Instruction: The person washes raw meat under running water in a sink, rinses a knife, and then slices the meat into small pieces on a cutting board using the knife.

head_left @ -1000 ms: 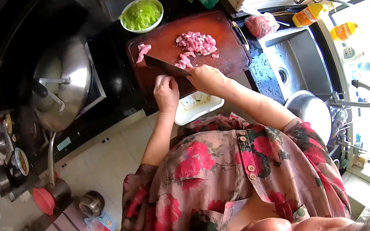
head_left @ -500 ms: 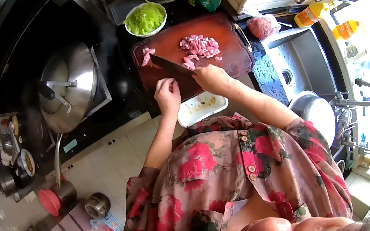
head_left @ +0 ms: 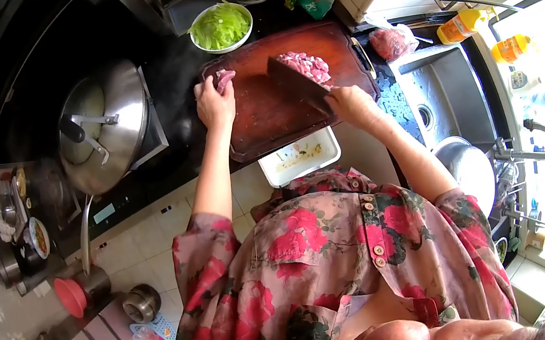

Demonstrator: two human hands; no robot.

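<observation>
A dark red-brown cutting board lies on the black counter. My right hand is closed round the handle of a wide knife, whose blade lies against the left side of a pile of chopped pink meat. At the board's upper left, my left hand has its fingers closed on a small piece of meat. A white tray with food scraps sits at the board's near edge.
A bowl of shredded green vegetable stands beyond the board. To the left is a lidded wok on the stove. On the right are a bag of meat, a sink and an orange-labelled bottle.
My left hand has moved up and left and taken hold of the meat piece. The knife has swung right, from the board's left part to the pile, which is now more gathered.
</observation>
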